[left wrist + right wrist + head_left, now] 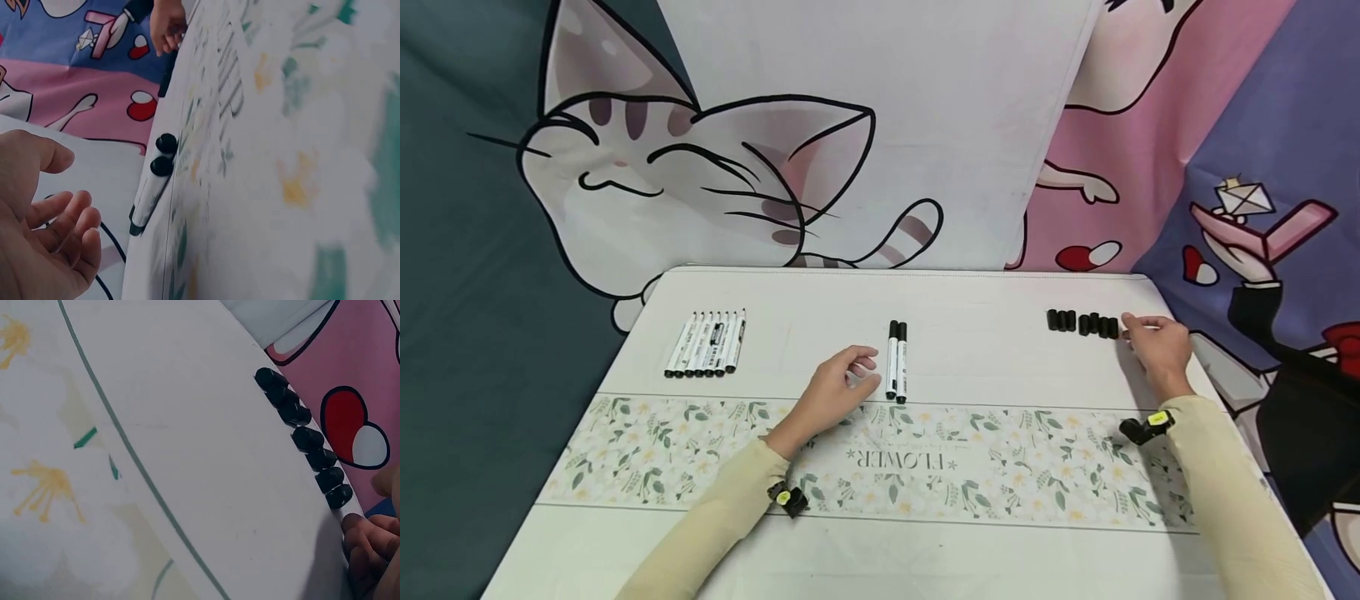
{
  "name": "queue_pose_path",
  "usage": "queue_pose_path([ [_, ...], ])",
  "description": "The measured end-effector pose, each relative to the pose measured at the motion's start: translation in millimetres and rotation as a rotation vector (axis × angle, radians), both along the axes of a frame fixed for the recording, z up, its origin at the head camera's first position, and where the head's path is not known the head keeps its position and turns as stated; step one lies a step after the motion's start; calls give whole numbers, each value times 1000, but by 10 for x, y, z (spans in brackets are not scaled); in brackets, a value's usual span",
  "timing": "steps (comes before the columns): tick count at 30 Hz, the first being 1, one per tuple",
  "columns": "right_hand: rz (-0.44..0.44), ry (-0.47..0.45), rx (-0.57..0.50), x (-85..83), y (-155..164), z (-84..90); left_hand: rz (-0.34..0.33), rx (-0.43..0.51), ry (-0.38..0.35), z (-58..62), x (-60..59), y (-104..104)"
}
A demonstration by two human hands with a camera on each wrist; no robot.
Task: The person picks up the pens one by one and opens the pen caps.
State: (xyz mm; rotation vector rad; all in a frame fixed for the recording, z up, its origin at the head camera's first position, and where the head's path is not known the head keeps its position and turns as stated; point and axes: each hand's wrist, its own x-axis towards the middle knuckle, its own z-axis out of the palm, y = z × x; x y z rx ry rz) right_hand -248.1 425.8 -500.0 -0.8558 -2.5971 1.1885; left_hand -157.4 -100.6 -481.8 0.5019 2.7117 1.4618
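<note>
Two capped whiteboard markers [897, 362] lie side by side mid-table, black caps toward the back. Just left of them hovers my left hand [844, 383], fingers loosely bent around nothing; the left wrist view shows its palm and spread thumb [56, 156] near the markers [150, 194]. At the back right, several black marker caps [1082, 322] stand in a row. My right hand [1157, 346] is at the row's right end, fingertips right beside the last cap [339, 497]. In the right wrist view its thumb is apart from its fingers [362, 540], with nothing visible between them.
Several uncapped white markers [706, 343] lie in a neat row at the back left. A floral printed band [925, 462] crosses the white table [985, 350]. Cartoon-printed cloth [865, 125] hangs behind the table's back edge.
</note>
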Motion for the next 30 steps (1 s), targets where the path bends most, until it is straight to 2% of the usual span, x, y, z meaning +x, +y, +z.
queue_pose_path([
  [6,18,108,26,36,-82,197,60,-15,-40,9,-115,159],
  [12,106,232,40,58,-414,485,116,-48,-115,3,-215,269],
  [16,196,332,107,136,-705,595,142,-80,-160,-19,-260,326],
  [22,351,449,187,282,-1101,641,188,-125,-181,-95,-299,392],
  [26,473,486,206,373,-1331,662,200,-145,-178,-140,-309,423],
  [30,602,483,208,469,-1533,659,203,-154,-170,-165,-312,438],
])
